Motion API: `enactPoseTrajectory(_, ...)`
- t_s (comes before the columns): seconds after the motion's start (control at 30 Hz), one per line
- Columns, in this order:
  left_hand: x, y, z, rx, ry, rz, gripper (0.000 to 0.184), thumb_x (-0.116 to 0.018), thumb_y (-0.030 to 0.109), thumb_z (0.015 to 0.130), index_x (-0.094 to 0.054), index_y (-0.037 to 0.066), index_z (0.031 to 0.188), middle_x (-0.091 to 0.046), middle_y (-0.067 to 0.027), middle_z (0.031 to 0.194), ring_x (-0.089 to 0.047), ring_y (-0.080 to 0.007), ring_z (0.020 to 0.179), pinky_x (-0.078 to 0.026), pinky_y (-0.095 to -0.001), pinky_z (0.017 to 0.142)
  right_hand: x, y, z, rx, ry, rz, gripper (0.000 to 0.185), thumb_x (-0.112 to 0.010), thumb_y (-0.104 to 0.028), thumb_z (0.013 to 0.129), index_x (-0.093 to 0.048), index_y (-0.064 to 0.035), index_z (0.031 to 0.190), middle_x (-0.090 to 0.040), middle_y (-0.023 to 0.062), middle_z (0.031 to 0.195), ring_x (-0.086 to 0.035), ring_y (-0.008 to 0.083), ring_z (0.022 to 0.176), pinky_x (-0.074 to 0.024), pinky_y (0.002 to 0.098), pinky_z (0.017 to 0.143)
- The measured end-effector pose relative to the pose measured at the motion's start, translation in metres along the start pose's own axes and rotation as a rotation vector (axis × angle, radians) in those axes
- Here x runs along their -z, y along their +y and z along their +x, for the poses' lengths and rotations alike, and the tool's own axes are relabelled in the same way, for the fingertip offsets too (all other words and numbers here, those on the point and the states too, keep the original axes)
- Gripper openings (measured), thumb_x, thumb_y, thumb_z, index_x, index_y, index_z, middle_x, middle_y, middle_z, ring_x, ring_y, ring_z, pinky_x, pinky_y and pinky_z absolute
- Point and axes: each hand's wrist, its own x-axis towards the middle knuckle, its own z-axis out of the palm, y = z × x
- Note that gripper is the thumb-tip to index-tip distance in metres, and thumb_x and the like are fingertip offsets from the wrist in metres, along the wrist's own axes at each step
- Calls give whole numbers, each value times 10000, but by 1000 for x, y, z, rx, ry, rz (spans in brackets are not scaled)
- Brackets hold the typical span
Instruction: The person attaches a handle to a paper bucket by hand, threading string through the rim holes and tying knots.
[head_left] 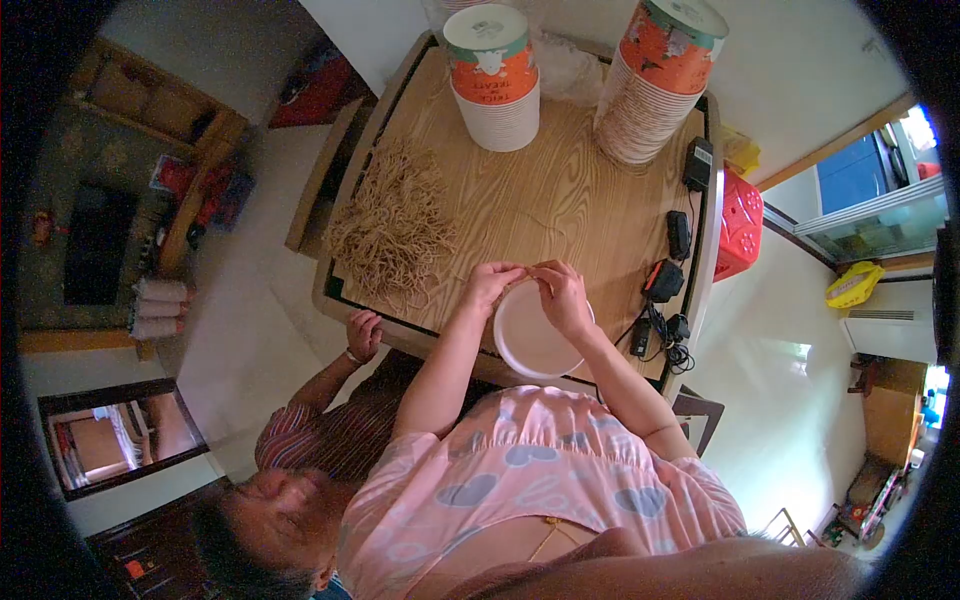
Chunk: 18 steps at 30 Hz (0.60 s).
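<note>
A white round paper bucket (540, 335) is at the table's near edge, its open mouth facing up toward me. My left hand (492, 285) is closed in a pinch by the bucket's far rim. Beside it, my right hand (562, 300) bends over the same rim, fingers pinched and nearly touching the left fingertips. What is between the fingertips is too small to make out. To the left of my hands lies a loose heap of brown twine pieces (395, 225).
Two stacks of orange-and-white paper buckets, a shorter stack (495, 85) and a taller stack (655, 85), stand upside down at the far side. Black adapters and a cable (662, 282) line the right edge. Another person's hand (364, 335) is near the table's left corner. A red stool (738, 225) stands right.
</note>
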Motion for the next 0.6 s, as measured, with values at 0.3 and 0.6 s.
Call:
enactPoseTrajectory(0.3, -7, 23, -17, -102, 72, 222, 132, -661, 79, 780, -663, -4, 883, -660, -52, 827, -601, -120, 760, -469, -249, 697, -9, 15, 18, -262, -213, 240, 291, -655, -122, 763, -583, -96, 1043, -657, 123, 813, -644, 293, 775, -505, 375, 709)
enactPoseTrajectory(0.6, 4, 11, -5, -409, 245, 564, 111, -648, 100, 789, -651, 24, 869, -624, -33, 743, -583, -95, 718, -476, -255, 667, -15, 20, 17, -220, -191, 190, 254, -631, -109, 755, -581, -89, 1003, -641, 119, 756, -637, 270, 705, -504, 373, 649)
